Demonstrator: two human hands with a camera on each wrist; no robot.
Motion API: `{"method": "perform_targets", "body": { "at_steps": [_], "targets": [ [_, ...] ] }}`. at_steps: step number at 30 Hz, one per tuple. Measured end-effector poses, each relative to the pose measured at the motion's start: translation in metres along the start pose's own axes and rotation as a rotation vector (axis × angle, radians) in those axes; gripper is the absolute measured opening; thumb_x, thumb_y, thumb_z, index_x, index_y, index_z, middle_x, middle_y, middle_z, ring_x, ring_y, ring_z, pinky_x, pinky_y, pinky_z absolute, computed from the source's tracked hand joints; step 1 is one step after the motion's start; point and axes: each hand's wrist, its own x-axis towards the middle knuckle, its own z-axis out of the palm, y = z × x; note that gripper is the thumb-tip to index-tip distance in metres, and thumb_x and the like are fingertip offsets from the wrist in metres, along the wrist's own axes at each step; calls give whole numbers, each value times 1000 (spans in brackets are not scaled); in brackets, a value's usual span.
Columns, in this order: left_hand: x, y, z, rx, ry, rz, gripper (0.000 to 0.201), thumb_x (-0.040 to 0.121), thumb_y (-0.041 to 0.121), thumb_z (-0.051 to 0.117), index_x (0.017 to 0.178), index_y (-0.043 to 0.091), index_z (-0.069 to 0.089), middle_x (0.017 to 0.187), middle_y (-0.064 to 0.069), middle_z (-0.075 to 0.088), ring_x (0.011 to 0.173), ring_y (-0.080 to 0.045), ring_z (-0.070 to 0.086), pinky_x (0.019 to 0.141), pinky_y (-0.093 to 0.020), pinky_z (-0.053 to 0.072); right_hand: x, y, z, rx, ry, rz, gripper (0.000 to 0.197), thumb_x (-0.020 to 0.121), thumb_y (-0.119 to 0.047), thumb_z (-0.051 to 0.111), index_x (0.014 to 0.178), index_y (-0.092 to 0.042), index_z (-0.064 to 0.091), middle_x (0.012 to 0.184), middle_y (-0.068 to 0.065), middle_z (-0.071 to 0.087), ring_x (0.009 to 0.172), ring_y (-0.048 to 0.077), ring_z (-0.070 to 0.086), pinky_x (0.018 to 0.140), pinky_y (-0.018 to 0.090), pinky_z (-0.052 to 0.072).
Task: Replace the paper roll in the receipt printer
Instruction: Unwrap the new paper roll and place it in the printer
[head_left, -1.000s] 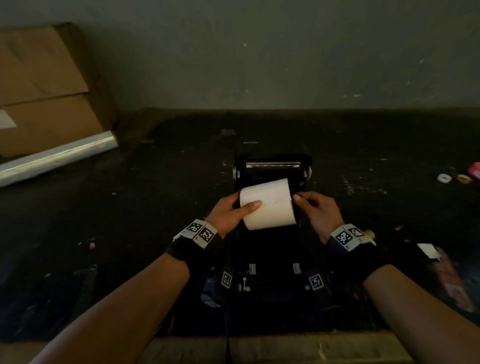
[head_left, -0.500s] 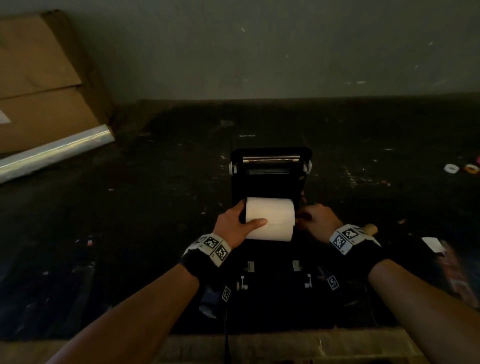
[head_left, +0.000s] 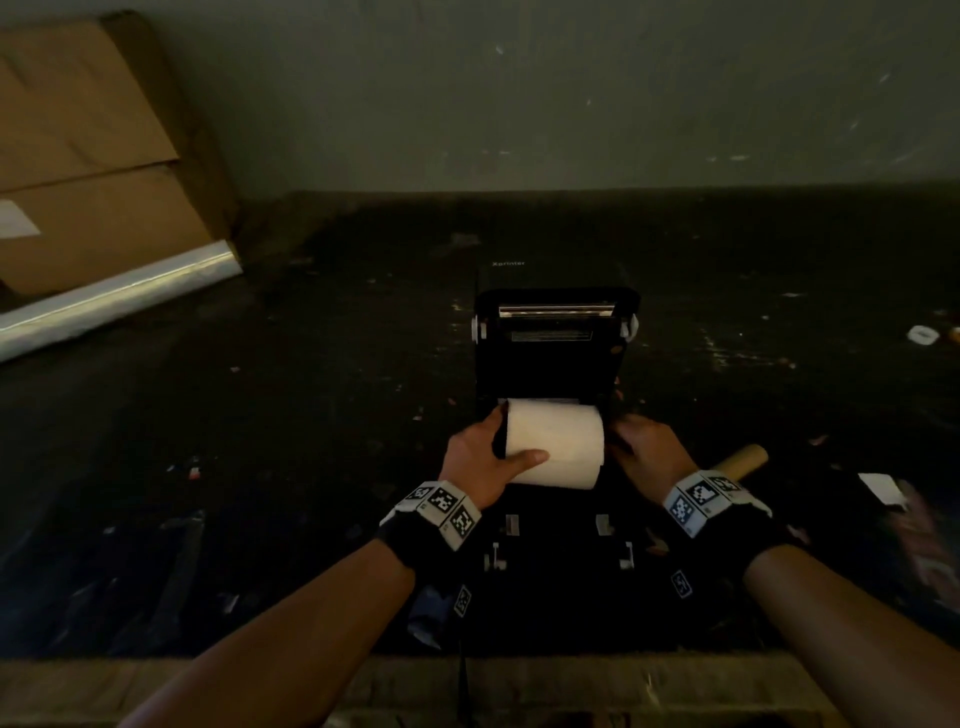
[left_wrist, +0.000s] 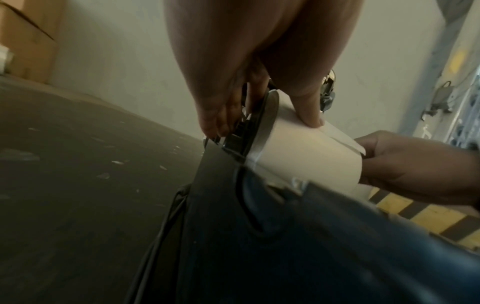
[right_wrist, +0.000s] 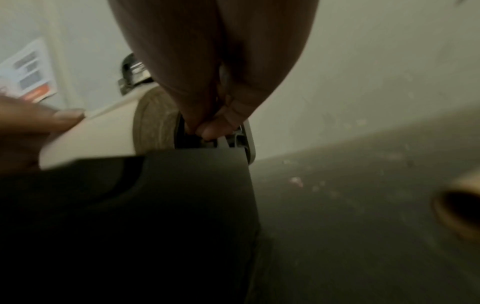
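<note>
A black receipt printer (head_left: 556, 358) sits on the dark table with its lid standing open. The white paper roll (head_left: 555, 448) lies across the printer's bay. My left hand (head_left: 498, 447) holds the roll's left end, thumb (left_wrist: 309, 115) pressed on top, fingers down beside a black side piece (left_wrist: 249, 131). My right hand (head_left: 631, 441) holds the right end. In the right wrist view its fingertips (right_wrist: 207, 128) are bunched in the gap between the roll's end face (right_wrist: 153, 123) and the printer's side wall. The bay floor is hidden under the roll.
A brown cardboard core (head_left: 743, 460) lies just right of my right wrist. Cardboard boxes (head_left: 88, 156) and a shiny film roll (head_left: 114, 296) stand at the back left. Small bits lie at the far right (head_left: 922, 334). A cable (head_left: 465, 675) runs to the table's front edge.
Both hands have lowered the paper roll from above the printer down into its open bay. The right hand's fingers have slid down beside the roll's right end.
</note>
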Motion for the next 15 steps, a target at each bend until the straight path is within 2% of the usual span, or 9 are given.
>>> {"method": "perform_targets", "body": {
  "at_steps": [3,7,12,15],
  "targets": [
    [1,-3,2,29,-6,9,81,79,44,68,146,19,32,139,-6,53,128,-21,48,104,-22,33,0,0,0,-29,-27,4,22,87,-6,52,102,6,62,112,25,59,105,35,57,91,33,39],
    [-1,-9,9,87,-30,11,69,76,40,73,134,13,47,129,-8,60,119,-22,55,96,-20,37,-2,-2,-1,-37,-40,29,20,85,-4,52,99,8,61,112,25,57,106,34,56,90,31,38],
    [-3,-12,12,144,-50,16,72,77,42,70,138,13,42,133,-10,53,124,-24,48,103,-26,34,-5,-6,-2,-35,-40,40,20,84,-4,53,99,8,61,114,24,55,107,34,54,90,29,38],
    [-1,-13,11,205,-59,-3,77,74,52,67,137,15,43,132,-10,52,123,-26,48,105,-35,39,-7,-7,-1,-47,-35,61,21,86,-8,51,99,4,62,113,21,57,105,33,56,89,30,40]
  ]
}}
